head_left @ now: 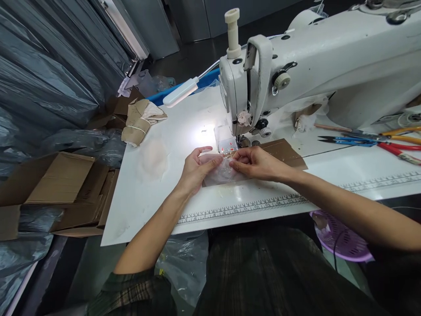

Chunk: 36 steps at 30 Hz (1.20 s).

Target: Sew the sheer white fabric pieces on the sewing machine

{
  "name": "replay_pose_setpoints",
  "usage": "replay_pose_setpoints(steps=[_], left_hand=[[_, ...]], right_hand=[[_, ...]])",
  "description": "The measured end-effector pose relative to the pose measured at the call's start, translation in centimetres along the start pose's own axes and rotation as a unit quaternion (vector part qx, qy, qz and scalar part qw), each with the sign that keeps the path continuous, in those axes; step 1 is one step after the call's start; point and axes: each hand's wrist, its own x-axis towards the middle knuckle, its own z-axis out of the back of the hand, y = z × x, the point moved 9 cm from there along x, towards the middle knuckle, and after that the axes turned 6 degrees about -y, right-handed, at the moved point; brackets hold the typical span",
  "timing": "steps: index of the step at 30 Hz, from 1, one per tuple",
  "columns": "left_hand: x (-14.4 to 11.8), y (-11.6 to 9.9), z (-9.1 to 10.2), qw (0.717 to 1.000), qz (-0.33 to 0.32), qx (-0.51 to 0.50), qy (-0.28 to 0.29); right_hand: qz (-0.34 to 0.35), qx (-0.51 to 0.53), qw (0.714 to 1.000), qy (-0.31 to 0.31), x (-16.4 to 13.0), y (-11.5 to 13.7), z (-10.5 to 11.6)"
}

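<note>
So I've got both hands on a small piece of thin, see-through pale fabric (221, 172), lying flat on the white sewing table (171, 145) right in front of the needle area of the industrial sewing machine (296, 70). My left hand (197, 169) is pinching the left edge, thumb on top and fingers curled under. My right hand (255, 163) pinches the upper right edge, fingertips closed on it just short of the presser foot (242, 140). The far edge of the fabric sits at the needle plate, lit up by the little gooseneck lamp (180, 92).

A brown cardboard piece (284, 151) lies under and behind my right hand, touching the fabric. A printed ruler strip (250, 206) runs along the table's near edge. Off to the right there are blue thread snips (348, 140) and red-handled pliers (399, 151). On the left, a tied bundle of beige pieces (140, 120), and cardboard boxes (62, 188) beside the table. A purple basket (342, 239) sits below my right forearm.
</note>
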Motion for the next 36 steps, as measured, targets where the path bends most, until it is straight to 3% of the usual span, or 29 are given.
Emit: replay_pose_setpoints(steps=[7, 14, 16, 22, 25, 30, 36], left_hand=[[0.8, 0.5, 0.5, 0.998, -0.025, -0.017, -0.055], [0.8, 0.4, 1.5, 0.986, -0.088, -0.04, -0.136], [0.8, 0.0, 1.4, 0.987, -0.095, -0.036, -0.122], [0.2, 0.4, -0.8, 0.999, -0.023, 0.014, 0.02], [-0.2, 0.6, -1.3, 0.998, -0.016, 0.038, 0.056], [-0.2, 0.5, -1.3, 0.997, -0.032, 0.028, 0.062], [-0.3, 0.5, -0.7, 0.999, -0.015, -0.001, 0.03]], right_hand=[[-0.019, 0.033, 0.999, -0.022, 1.0, -1.0, 1.3], [-0.007, 0.127, 0.991, -0.05, 1.1, -1.2, 0.6], [-0.013, 0.138, 0.989, -0.058, 1.2, -1.5, 0.6], [-0.009, 0.1, 0.995, -0.026, 1.3, -1.5, 1.4], [-0.028, 0.116, 0.992, -0.03, 1.2, -1.9, 2.2], [-0.067, 0.198, 0.972, -0.103, 1.0, -2.8, 3.9], [-0.115, 0.167, 0.975, -0.086, 0.8, -3.2, 3.9]])
